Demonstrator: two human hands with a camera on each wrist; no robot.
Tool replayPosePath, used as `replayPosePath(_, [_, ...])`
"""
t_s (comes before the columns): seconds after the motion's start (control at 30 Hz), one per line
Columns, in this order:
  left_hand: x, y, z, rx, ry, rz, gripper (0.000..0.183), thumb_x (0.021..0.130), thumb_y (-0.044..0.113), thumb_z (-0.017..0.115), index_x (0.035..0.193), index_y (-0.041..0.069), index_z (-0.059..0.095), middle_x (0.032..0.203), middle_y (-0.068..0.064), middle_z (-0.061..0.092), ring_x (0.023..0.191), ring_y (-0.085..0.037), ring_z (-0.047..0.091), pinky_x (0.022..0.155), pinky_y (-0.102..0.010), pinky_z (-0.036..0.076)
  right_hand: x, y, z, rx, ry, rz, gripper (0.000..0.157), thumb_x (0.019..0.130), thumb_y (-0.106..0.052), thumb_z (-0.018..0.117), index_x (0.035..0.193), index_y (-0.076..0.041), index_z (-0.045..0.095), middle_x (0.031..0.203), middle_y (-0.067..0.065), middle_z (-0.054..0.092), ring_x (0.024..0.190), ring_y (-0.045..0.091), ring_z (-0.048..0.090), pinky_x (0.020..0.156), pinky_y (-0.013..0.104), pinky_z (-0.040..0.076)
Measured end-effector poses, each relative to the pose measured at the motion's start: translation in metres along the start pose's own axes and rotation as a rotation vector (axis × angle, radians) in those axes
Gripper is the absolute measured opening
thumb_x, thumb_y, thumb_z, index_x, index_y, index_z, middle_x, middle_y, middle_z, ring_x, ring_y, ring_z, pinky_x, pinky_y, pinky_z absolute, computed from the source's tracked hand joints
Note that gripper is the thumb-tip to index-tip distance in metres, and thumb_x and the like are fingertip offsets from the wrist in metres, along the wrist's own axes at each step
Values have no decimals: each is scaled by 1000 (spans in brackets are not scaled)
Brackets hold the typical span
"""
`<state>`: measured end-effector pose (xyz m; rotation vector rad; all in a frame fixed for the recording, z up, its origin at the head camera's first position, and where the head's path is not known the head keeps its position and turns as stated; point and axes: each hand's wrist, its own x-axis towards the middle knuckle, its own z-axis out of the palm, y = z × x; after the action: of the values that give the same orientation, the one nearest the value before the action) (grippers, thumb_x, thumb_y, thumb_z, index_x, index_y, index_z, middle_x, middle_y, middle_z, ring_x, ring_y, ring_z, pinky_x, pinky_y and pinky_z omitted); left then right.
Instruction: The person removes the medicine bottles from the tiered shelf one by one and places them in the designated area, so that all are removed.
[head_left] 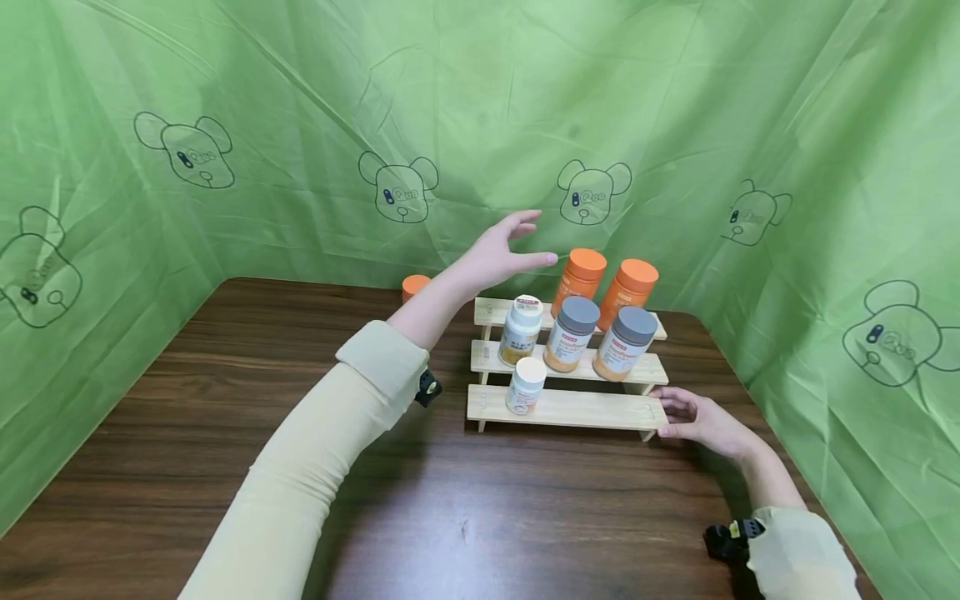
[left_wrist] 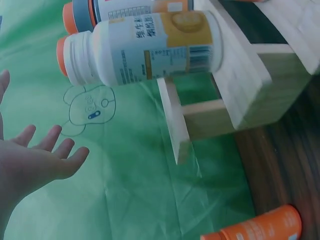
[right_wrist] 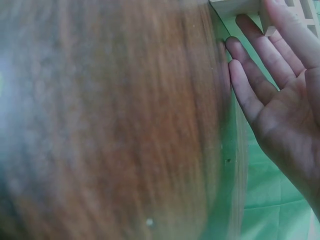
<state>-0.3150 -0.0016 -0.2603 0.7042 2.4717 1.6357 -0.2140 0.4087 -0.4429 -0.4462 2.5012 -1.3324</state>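
Note:
My left hand (head_left: pixel 504 254) hovers by the top step of a three-step wooden rack (head_left: pixel 585 410), fingers spread and holding nothing. Just right of it stand two orange bottles (head_left: pixel 581 271) (head_left: pixel 633 279). In the left wrist view the hand (left_wrist: pixel 37 165) is apart from a white bottle (left_wrist: pixel 160 47). The middle step bears this white bottle (head_left: pixel 521 329) and two grey-capped bottles (head_left: pixel 571 333) (head_left: pixel 622 343). A small white bottle (head_left: pixel 527 386) is on the lowest step's left. My right hand (head_left: pixel 697 423) holds that step's right end, thumb in front, fingers behind.
Behind my left forearm, another orange bottle (head_left: pixel 415 287) stands on the dark wooden table (head_left: pixel 480 517), left of the rack. Green cloth (head_left: pixel 480 108) printed with bear heads encloses the table at the back and sides.

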Motion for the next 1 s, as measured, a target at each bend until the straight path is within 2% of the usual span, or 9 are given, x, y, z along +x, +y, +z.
replayPosePath(0.3, [19, 8, 22, -48, -64, 35, 78, 81, 42, 73, 146, 31, 31, 146, 3, 39, 138, -16, 31, 107, -40, 35, -1, 0, -1, -28, 5, 7, 55, 83, -11, 72, 130, -1, 46, 119, 4, 61, 102, 0, 57, 82, 17, 46])
replayPosePath(0.53, [26, 7, 39, -38, -114, 62, 74, 84, 41, 69, 146, 29, 31, 145, 1, 41, 136, -17, 34, 109, -41, 32, 0, 0, 1, -22, 0, -20, 53, 83, -8, 71, 129, 0, 46, 116, 3, 63, 98, 1, 59, 77, 20, 49])
replayPosePath(0.7, [31, 6, 48, -52, -136, 57, 71, 85, 39, 69, 145, 27, 33, 143, 0, 43, 134, -17, 36, 109, -41, 32, 0, -1, 1, -14, -7, -26, 53, 84, -7, 70, 129, 1, 46, 116, 8, 62, 96, 2, 59, 73, 23, 51])
replayPosePath(0.9, [37, 4, 54, -71, -154, 34, 67, 86, 33, 69, 144, 23, 37, 142, -3, 44, 128, -16, 43, 103, -32, 39, -1, -4, 0, -16, -9, -10, 54, 84, -9, 71, 130, -1, 46, 120, 17, 59, 99, 2, 59, 76, 22, 49])
replayPosePath(1.0, [40, 1, 56, -84, -152, 40, 62, 86, 26, 70, 142, 19, 41, 137, -3, 49, 121, -14, 49, 97, -26, 43, -2, -5, 0, -14, -6, -12, 53, 84, -8, 71, 130, 0, 46, 120, 17, 60, 99, 2, 59, 77, 20, 49])
